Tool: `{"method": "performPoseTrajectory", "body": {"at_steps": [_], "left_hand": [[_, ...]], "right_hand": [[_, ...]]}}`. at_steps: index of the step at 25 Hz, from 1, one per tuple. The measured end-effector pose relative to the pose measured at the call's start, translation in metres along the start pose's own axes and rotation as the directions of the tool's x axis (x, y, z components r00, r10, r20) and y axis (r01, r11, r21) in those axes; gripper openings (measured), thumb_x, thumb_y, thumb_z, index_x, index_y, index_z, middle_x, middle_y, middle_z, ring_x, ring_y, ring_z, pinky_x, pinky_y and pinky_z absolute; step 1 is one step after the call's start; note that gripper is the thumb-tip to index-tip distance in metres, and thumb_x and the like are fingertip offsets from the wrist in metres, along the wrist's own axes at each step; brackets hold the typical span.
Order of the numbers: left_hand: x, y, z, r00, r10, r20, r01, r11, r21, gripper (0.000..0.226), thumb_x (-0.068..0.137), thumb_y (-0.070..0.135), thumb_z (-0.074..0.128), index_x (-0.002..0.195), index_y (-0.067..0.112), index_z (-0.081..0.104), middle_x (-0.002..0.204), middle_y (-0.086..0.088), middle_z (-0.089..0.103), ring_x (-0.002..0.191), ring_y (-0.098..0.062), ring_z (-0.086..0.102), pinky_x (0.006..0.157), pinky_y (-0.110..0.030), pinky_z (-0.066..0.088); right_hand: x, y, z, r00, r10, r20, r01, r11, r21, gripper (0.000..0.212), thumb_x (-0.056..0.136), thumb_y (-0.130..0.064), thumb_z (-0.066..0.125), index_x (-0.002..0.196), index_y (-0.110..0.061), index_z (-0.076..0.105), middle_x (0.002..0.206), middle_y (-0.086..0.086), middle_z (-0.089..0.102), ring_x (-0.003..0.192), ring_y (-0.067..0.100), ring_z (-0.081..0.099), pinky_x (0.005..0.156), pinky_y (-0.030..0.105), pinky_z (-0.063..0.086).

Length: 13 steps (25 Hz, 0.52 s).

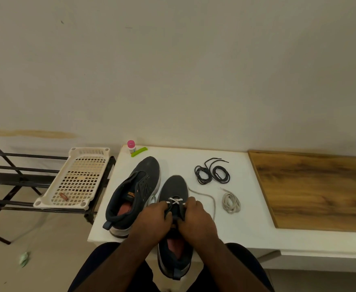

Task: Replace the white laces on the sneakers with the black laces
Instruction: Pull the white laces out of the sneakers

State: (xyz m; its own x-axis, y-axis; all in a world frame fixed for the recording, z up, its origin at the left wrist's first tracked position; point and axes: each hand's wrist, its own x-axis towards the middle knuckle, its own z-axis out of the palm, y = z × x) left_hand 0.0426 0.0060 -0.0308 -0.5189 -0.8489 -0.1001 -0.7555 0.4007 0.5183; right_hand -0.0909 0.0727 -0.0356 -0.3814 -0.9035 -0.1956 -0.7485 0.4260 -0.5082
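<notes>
Two dark grey sneakers lie on the white table. The left sneaker has no lace and is tilted on its side. The right sneaker still carries a white lace crossed at its lowest eyelets, its loose end trailing right across the table. My left hand and my right hand both grip the sneaker's eyelet flaps at the tongue. A coiled white lace lies to the right. Two coiled black laces lie farther back.
A small bottle with a pink cap and a green stick stand at the table's far left corner. A cream perforated tray rests on a black metal rack at the left. A wooden board covers the table's right part.
</notes>
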Motion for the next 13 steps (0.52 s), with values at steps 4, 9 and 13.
{"method": "performPoseTrajectory", "body": {"at_steps": [4, 9, 13], "left_hand": [[0.000, -0.018, -0.015, 0.998, -0.042, 0.041, 0.041, 0.999, 0.033, 0.019, 0.096, 0.033, 0.049, 0.081, 0.021, 0.052, 0.072, 0.004, 0.055, 0.066, -0.007, 0.052, 0.058, -0.019, 0.037], [0.000, -0.002, -0.011, 0.996, 0.092, -0.007, -0.090, 0.991, 0.102, 0.035, 0.092, 0.035, 0.051, 0.126, 0.029, 0.053, 0.121, 0.008, 0.054, 0.109, -0.013, 0.052, 0.093, -0.030, 0.048], [0.026, 0.020, 0.002, 0.974, 0.206, 0.089, -0.222, 0.943, 0.248, 0.038, 0.093, 0.033, 0.048, 0.131, 0.027, 0.053, 0.130, 0.006, 0.056, 0.120, -0.020, 0.047, 0.101, -0.038, 0.043]], "right_hand": [[0.004, 0.021, -0.010, 0.980, 0.187, -0.066, -0.179, 0.978, 0.105, 0.006, 0.095, -0.023, 0.047, 0.098, -0.018, 0.045, 0.091, -0.001, 0.059, 0.079, 0.019, 0.057, 0.070, 0.034, 0.047], [-0.003, 0.014, -0.007, 0.992, 0.107, -0.065, -0.097, 0.985, 0.140, 0.012, 0.096, -0.033, 0.048, 0.094, -0.021, 0.043, 0.085, -0.006, 0.056, 0.072, 0.010, 0.053, 0.056, 0.024, 0.035], [-0.003, 0.014, -0.006, 0.995, 0.081, -0.064, -0.071, 0.988, 0.134, 0.015, 0.097, -0.035, 0.046, 0.092, -0.022, 0.041, 0.084, -0.007, 0.054, 0.071, 0.010, 0.051, 0.055, 0.024, 0.034]]}}
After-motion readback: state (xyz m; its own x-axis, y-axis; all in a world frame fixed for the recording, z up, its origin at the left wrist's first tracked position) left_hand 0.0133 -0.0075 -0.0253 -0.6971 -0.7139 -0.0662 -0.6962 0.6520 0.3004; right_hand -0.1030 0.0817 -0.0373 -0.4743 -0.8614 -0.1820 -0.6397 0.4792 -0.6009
